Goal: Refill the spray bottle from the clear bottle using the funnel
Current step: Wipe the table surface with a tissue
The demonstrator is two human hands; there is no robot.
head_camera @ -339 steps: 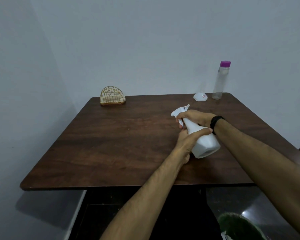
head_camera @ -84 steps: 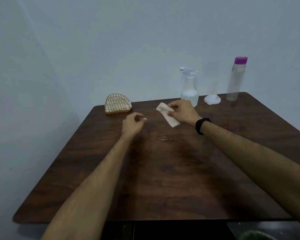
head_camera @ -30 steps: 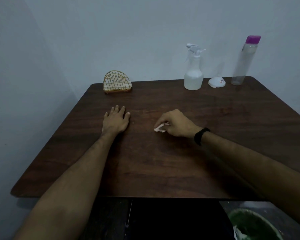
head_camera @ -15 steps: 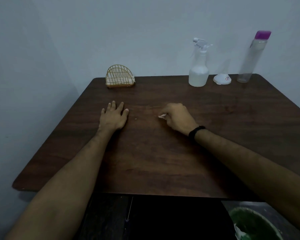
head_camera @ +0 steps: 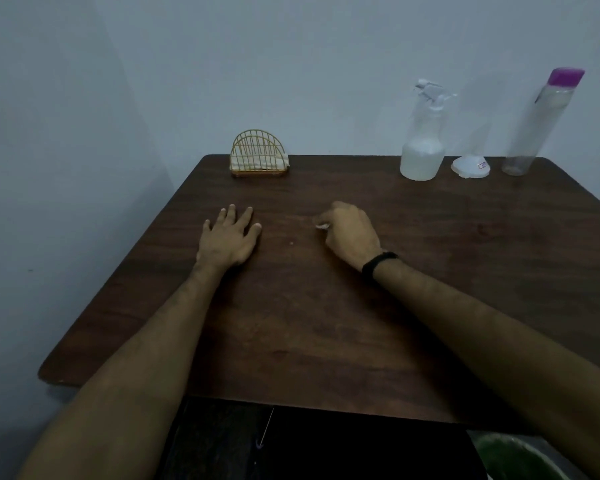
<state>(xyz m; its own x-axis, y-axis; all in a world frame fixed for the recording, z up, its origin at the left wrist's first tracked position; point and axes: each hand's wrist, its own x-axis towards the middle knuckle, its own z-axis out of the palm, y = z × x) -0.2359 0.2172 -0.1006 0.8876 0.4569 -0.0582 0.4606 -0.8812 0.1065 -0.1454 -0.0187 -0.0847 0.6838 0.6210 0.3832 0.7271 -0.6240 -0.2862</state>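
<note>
The white spray bottle (head_camera: 423, 147) stands upright at the back of the dark wooden table (head_camera: 326, 323), its head screwed on and liquid in its lower part. To its right the white funnel (head_camera: 470, 167) rests mouth-down. Further right stands the tall clear bottle (head_camera: 537, 123) with a purple cap. My left hand (head_camera: 230, 240) lies flat on the table, fingers spread. My right hand (head_camera: 352, 233) is closed around a crumpled white tissue (head_camera: 322, 226), pressed to the tabletop mid-table; only a bit of tissue shows.
A gold wire napkin holder (head_camera: 258, 155) with tissues sits at the table's back left corner. A green bin (head_camera: 520, 459) is on the floor below the front right edge. Walls close in behind and to the left.
My right hand has kept rubbing the tissue over the tabletop, shifting slightly away from me. The left hand stays flat. Earlier the spray bottle was in both hands; it now stands at the back.
</note>
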